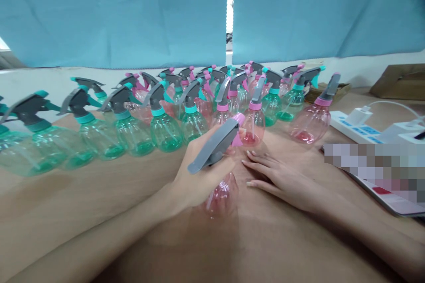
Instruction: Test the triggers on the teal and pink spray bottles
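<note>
My left hand point(199, 172) is wrapped round the neck of a pink spray bottle point(222, 196), below its grey trigger head with a pink nozzle. This bottle stands close to me, and my fingers hide its collar. Flat on the table, just right of it, rests my right hand point(272, 172), fingers stretched out and holding nothing. Beyond my hands stand another pink spray bottle point(254, 126) and, farther right, a tilted-looking pink spray bottle point(308, 121). A row of green spray bottles point(166, 130) runs off to the left.
More green and pink bottles crowd the back of the wooden table point(139, 194). On the right lie a white power strip point(357, 128) with plugs and a partly blurred flat item point(398, 199). A cardboard box point(398, 82) sits behind them. Blue cloth point(133, 17) covers the wall.
</note>
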`<state>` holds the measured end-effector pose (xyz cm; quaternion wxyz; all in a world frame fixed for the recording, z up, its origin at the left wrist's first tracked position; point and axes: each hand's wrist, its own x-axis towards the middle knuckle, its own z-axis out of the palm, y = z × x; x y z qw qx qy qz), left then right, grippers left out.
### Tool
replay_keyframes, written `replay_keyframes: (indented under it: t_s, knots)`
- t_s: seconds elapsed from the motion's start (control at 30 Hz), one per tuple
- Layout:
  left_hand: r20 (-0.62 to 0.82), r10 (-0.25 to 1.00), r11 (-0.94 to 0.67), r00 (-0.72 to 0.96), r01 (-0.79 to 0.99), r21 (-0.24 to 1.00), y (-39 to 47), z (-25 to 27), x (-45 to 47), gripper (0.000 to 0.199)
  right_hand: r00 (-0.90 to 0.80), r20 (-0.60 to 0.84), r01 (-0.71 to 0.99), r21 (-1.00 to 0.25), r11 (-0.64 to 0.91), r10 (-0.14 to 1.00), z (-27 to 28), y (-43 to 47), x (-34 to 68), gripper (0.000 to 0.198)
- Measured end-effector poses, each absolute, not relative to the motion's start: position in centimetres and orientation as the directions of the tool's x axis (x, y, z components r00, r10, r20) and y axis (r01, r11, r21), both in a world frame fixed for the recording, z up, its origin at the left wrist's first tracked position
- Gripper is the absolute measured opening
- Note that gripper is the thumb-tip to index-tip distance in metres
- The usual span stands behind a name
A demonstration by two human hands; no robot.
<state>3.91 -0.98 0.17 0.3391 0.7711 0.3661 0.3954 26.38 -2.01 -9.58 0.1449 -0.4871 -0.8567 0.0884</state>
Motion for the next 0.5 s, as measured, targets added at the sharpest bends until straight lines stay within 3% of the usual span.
replay_keyframes:
  t_s: [0.5]
  knots:
    - [0.351,0.832,-0.517,0.43,0.37,0.772,-0.86,0.31,3.91,0.001,-0.481,0.114,0.816,-0.305,0.492,0.869,-9.09,-2.07,26.11,0.066]
